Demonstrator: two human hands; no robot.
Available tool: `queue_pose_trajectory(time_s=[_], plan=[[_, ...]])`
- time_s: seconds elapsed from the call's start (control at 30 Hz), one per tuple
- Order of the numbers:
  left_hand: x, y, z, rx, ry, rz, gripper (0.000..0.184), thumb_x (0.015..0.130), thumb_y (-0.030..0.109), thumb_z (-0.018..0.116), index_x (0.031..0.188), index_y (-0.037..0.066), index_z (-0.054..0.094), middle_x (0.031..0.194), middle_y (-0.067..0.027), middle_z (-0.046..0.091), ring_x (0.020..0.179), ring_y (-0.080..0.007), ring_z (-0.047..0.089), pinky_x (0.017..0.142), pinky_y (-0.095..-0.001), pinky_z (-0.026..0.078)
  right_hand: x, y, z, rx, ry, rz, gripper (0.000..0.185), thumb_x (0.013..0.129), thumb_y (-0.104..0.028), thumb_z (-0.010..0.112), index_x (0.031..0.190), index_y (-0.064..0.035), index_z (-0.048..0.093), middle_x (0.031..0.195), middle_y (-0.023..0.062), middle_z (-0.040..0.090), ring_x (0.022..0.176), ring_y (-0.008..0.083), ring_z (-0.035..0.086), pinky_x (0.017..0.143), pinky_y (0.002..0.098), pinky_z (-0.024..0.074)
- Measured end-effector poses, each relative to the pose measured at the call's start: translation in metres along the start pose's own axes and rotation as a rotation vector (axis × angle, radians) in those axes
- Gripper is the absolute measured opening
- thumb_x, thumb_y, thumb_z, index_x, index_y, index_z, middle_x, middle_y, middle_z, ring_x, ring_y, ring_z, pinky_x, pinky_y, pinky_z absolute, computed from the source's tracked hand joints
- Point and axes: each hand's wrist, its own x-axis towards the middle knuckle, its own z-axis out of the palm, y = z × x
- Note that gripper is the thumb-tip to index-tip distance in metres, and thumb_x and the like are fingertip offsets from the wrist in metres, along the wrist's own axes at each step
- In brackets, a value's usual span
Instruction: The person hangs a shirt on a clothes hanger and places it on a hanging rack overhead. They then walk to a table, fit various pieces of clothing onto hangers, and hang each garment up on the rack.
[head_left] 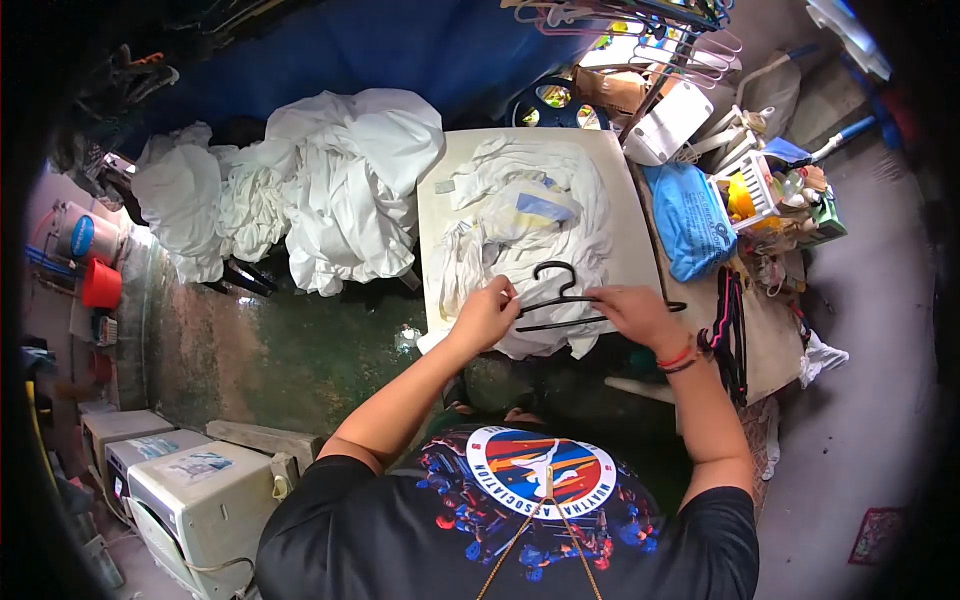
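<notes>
A black clothes hanger [566,297] is held level over the near part of a pile of white garments [585,225], its hook pointing away from me. My right hand [635,312] is closed around the hanger's right side, and one end of the hanger sticks out past it. At the hanger's left end, my left hand [486,314] has its fingers pinched together; the exact contact is partly hidden. The white garments lie crumpled on a pale tabletop [640,250], and one bears a blue and yellow print.
Large heaps of white cloth [350,180] lie left of the table. To the right are a blue plastic bag [690,220], a white basket [745,192] and black straps [735,330]. Several hangers [690,50] hang above. White machines [205,490] stand at lower left.
</notes>
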Motion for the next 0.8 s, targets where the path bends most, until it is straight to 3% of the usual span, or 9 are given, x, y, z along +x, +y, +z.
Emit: queue_pose_trajectory(time_s=[0.07, 0.2, 0.3, 0.4, 0.5, 0.6, 0.7, 0.73, 0.8], plan=[[-0.001, 0.013, -0.008, -0.099, -0.086, -0.056, 0.021, 0.088, 0.019, 0.059, 0.1, 0.003, 0.054, 0.076, -0.0127, 0.068, 0.061, -0.0211, 0.062, 0.059, -0.0352, 0.047, 0.009, -0.002, 0.019, 0.036, -0.062, 0.001, 0.021, 0.086, -0.023, 0.06, 0.102, -0.0109, 0.067, 0.086, 0.0129, 0.067, 0.076, 0.0327, 0.063, 0.064, 0.0409, 0.0497], [-0.005, 0.012, -0.042, 0.171, -0.085, 0.379, 0.027, 0.084, 0.022, 0.063, 0.105, 0.005, 0.059, 0.086, -0.0158, 0.067, 0.081, -0.0334, 0.063, 0.073, -0.0414, 0.047, 0.011, -0.001, 0.019, 0.197, 0.039, 0.073, 0.017, 0.084, -0.019, 0.063, 0.097, -0.0086, 0.067, 0.082, 0.0121, 0.067, 0.075, 0.0322, 0.063, 0.066, 0.0405, 0.0487], [-0.002, -0.005, -0.052, 0.244, -0.282, 0.202, 0.023, 0.086, 0.023, 0.061, 0.1, 0.004, 0.06, 0.083, -0.0188, 0.064, 0.079, -0.0382, 0.06, 0.07, -0.0423, 0.046, 0.012, -0.001, 0.014, 0.079, 0.274, 0.017, 0.015, 0.083, -0.016, 0.064, 0.094, -0.007, 0.067, 0.081, 0.0107, 0.066, 0.077, 0.0302, 0.062, 0.07, 0.0396, 0.048], [-0.003, 0.006, -0.047, 0.306, -0.107, 0.141, 0.02, 0.089, 0.022, 0.057, 0.095, 0.002, 0.057, 0.082, -0.0221, 0.061, 0.08, -0.0421, 0.057, 0.067, -0.0464, 0.044, 0.013, -0.033, 0.016, 0.018, 0.662, 0.032, 0.011, 0.083, -0.012, 0.064, 0.092, -0.0068, 0.067, 0.085, 0.011, 0.064, 0.085, 0.0299, 0.059, 0.076, 0.0389, 0.0465], [0.0, 0.018, -0.042, 0.256, -0.008, 0.15, 0.02, 0.091, 0.021, 0.055, 0.094, 0.001, 0.055, 0.08, -0.0235, 0.06, 0.078, -0.0433, 0.057, 0.065, -0.048, 0.042, -0.007, -0.042, 0.061, 0.268, 0.41, 0.09, 0.01, 0.083, -0.011, 0.06, 0.089, -0.0054, 0.066, 0.091, 0.0112, 0.063, 0.09, 0.0304, 0.056, 0.079, 0.0395, 0.045], [-0.006, 0.055, -0.042, 0.247, -0.061, 0.172, 0.02, 0.091, 0.02, 0.054, 0.094, 0.0, 0.054, 0.076, -0.0234, 0.058, 0.077, -0.0434, 0.056, 0.064, -0.0474, 0.042, 0.0, -0.041, 0.091, 0.34, 0.58, 0.334, 0.009, 0.081, -0.009, 0.059, 0.086, -0.0052, 0.066, 0.091, 0.0087, 0.063, 0.094, 0.029, 0.053, 0.082, 0.0397, 0.0433], [-0.012, 0.078, -0.036, 0.239, -0.143, 0.275, 0.019, 0.09, 0.018, 0.055, 0.094, 0.0, 0.054, 0.076, -0.0229, 0.057, 0.076, -0.0431, 0.056, 0.064, -0.0468, 0.043, 0.013, -0.039, 0.083, 0.08, 0.571, 0.233, 0.012, 0.079, -0.011, 0.059, 0.087, -0.0086, 0.068, 0.09, 0.0063, 0.064, 0.097, 0.0265, 0.052, 0.083, 0.041, 0.0419], [-0.014, 0.079, -0.033, 0.237, -0.124, 0.353, 0.017, 0.091, 0.013, 0.054, 0.098, -0.001, 0.057, 0.077, -0.022, 0.057, 0.072, -0.0379, 0.056, 0.065, -0.0383, 0.044, 0.009, -0.047, 0.074, 0.03, 0.514, 0.233, 0.014, 0.074, -0.013, 0.062, 0.084, -0.0148, 0.072, 0.09, 0.0064, 0.064, 0.103, 0.0259, 0.05, 0.084, 0.0424, 0.0407], [-0.016, 0.085, -0.035, 0.224, -0.08, 0.402, 0.015, 0.088, 0.009, 0.056, 0.099, 0.0, 0.057, 0.082, -0.0228, 0.058, 0.076, -0.0401, 0.057, 0.065, -0.0429, 0.045, -0.004, -0.03, 0.091, -0.016, 0.374, 0.452, 0.013, 0.073, -0.015, 0.063, 0.081, -0.0178, 0.073, 0.09, 0.0059, 0.064, 0.104, 0.0256, 0.05, 0.085, 0.0426, 0.0407]])
